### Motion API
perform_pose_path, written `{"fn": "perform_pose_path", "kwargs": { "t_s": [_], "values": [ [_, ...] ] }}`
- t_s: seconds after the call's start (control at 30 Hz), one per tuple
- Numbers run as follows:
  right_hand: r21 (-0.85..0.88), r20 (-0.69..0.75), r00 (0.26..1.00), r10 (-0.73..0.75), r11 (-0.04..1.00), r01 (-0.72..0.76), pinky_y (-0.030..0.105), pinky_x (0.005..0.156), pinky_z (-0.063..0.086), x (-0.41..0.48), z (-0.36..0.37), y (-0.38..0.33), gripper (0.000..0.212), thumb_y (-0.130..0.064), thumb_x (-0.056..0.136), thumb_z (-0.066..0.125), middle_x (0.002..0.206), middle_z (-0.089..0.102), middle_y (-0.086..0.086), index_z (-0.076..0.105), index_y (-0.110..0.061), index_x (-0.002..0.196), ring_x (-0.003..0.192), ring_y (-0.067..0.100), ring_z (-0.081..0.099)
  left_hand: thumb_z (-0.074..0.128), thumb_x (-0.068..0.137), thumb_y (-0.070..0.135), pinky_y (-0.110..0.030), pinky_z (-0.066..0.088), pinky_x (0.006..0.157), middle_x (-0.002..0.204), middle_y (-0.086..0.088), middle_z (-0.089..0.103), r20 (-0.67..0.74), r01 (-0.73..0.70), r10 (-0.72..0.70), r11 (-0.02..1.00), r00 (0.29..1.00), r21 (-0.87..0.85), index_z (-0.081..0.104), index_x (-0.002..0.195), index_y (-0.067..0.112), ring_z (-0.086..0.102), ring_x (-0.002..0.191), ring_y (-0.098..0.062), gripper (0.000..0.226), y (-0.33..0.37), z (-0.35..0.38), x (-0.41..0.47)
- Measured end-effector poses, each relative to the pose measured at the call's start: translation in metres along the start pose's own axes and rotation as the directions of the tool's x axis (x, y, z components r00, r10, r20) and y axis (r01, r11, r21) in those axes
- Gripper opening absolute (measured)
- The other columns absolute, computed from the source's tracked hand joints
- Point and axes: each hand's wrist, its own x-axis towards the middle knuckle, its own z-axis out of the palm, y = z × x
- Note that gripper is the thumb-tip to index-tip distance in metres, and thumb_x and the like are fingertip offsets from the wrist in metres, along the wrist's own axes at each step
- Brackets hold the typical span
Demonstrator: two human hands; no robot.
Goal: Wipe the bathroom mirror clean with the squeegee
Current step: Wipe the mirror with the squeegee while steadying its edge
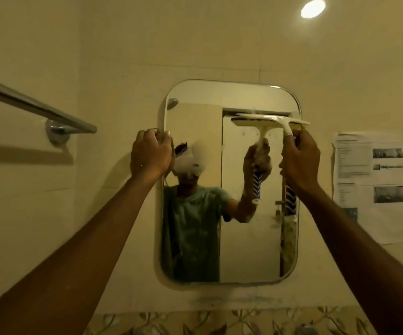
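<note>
**Item: squeegee (285,125).** Pale plastic head on a curved neck, with a handle patterned in blue and white. It is held high against the upper right of the mirror (249,238). The blade lies roughly level, and its right tip reaches the mirror's right rim.

**Hold.** The right hand (300,158) is wrapped round the upper handle just under the neck, and the patterned end hangs out below the wrist. The left hand (151,153) has its fingers curled over the mirror's left rim, about level with the right hand, apparently to steady the panel.

**Handling, judged.**
- Weight: it looks light, an easy one-hand tool.
- Stiffness: the frame looks stiff, and the wiping edge is probably soft and flexible, so it should want even pressure along its whole length.
- Slipperiness: the handle may be slick if wet. The patterned part looks like the intended grip, while the present hold is nearer the neck, which should give firmer control of the blade angle.
- The mirror: it is glass and so fragile. It seems better to press flat against it than to lever on an edge.

**Condition of surface.** A whitish haze lies on the glass beside the left hand and beside the right hand — work remains there. The lower glass looks clearer, though I cannot be sure.

**Also present.**
- A metal towel rail (38,107) on the left wall.
- A printed notice (369,184) stuck up to the right of the mirror.
- A round ceiling light (313,8).
</note>
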Motion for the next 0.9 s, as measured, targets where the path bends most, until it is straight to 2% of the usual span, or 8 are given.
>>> {"fn": "perform_pose_path", "kwargs": {
  "t_s": [0.1,0.2,0.3,0.43,0.53,0.63,0.8,0.9],
  "values": [
    [-0.064,-0.011,0.999,-0.039,0.997,0.038,0.059,0.066,0.054,0.025,0.004,-0.014,0.02,-0.033,0.1,0.045,0.073,0.056,-0.003,0.057,-0.017,0.096,0.068,0.029,0.061,0.041,0.097,0.04,-0.032,0.041,0.079,0.119,-0.009,0.057,-0.032,0.009,-0.011,0.998,0.999,-0.057,0.059,0.111,0.011,0.054,0.099,-0.021,0.037,-0.002,0.003,0.013],
    [-0.124,-0.009,0.998,-0.069,0.99,0.067,0.053,0.065,0.057,0.047,0.006,-0.029,0.025,-0.032,0.101,0.043,0.075,0.056,-0.005,0.059,-0.013,0.104,0.069,0.029,0.062,0.041,0.096,0.038,-0.035,0.041,0.082,0.119,-0.009,0.056,-0.14,0.023,-0.03,0.998,0.99,-0.052,0.059,0.11,0.01,0.054,0.105,-0.025,0.036,-0.002,0.001,0.022],
    [-0.185,0.012,0.997,-0.074,0.98,0.075,0.037,0.049,0.056,0.063,0.006,-0.037,0.033,-0.031,0.102,0.042,0.081,0.06,0.006,0.059,-0.006,0.113,0.053,0.017,0.059,0.041,0.096,0.037,-0.035,0.041,0.083,0.12,-0.01,0.057,-0.147,0.013,-0.02,0.999,0.989,-0.049,0.059,0.111,0.01,0.055,0.107,-0.028,0.036,-0.003,-0.002,0.028],
    [-0.237,0.09,0.995,-0.051,0.969,0.071,0.024,0.036,0.048,0.071,0.006,-0.039,0.035,-0.033,0.103,0.039,0.081,0.059,0.01,0.059,-0.007,0.116,0.046,0.018,0.058,0.042,0.096,0.037,-0.031,0.042,0.073,0.099,-0.005,0.064,-0.076,-0.042,0.038,0.997,0.996,-0.057,0.063,0.105,0.011,0.056,0.085,-0.021,0.034,0.003,0.002,0.032],
    [-0.288,0.101,0.994,-0.045,0.955,0.072,0.024,0.036,0.047,0.071,0.006,-0.043,0.037,-0.034,0.104,0.036,0.073,0.057,0.009,0.06,-0.006,0.108,0.044,0.02,0.057,0.042,0.096,0.038,-0.03,0.04,0.068,0.083,-0.002,0.062,-0.044,-0.005,0.0,0.994,0.999,-0.105,0.064,0.094,0.011,0.056,0.076,-0.019,0.035,0.005,0.005,0.038],
    [-0.352,0.129,0.989,-0.067,0.93,0.109,0.023,0.037,0.044,0.069,0.006,-0.046,0.037,-0.034,0.104,0.033,0.067,0.054,0.003,0.059,-0.008,0.104,0.046,0.017,0.054,0.037,0.097,0.041,-0.03,0.041,0.066,0.077,-0.006,0.062,-0.024,0.01,-0.013,0.993,1.0,-0.121,0.06,0.081,0.01,0.057,0.071,-0.021,0.042,0.004,0.007,0.045],
    [-0.441,0.201,0.979,-0.028,0.89,0.116,0.035,0.043,0.053,0.012,-0.001,-0.015,0.03,-0.034,0.105,0.026,0.069,0.057,0.009,0.048,-0.014,0.1,0.046,0.018,0.054,0.032,0.1,0.043,-0.029,0.041,0.064,0.07,-0.004,0.056,-0.024,-0.035,0.032,0.995,0.999,-0.092,0.059,0.078,0.011,0.053,0.067,-0.021,0.047,0.0,0.011,0.053],
    [-0.46,0.211,0.976,0.057,0.886,0.048,0.03,0.039,0.05,-0.04,-0.008,0.006,0.033,-0.035,0.104,0.026,0.064,0.058,0.008,0.049,-0.012,0.097,0.043,0.016,0.055,0.031,0.1,0.041,-0.03,0.04,0.067,0.07,-0.006,0.057,-0.026,-0.087,0.086,0.994,0.996,-0.059,0.063,0.08,0.009,0.054,0.069,-0.023,0.05,-0.002,0.01,0.057]
  ]
}}
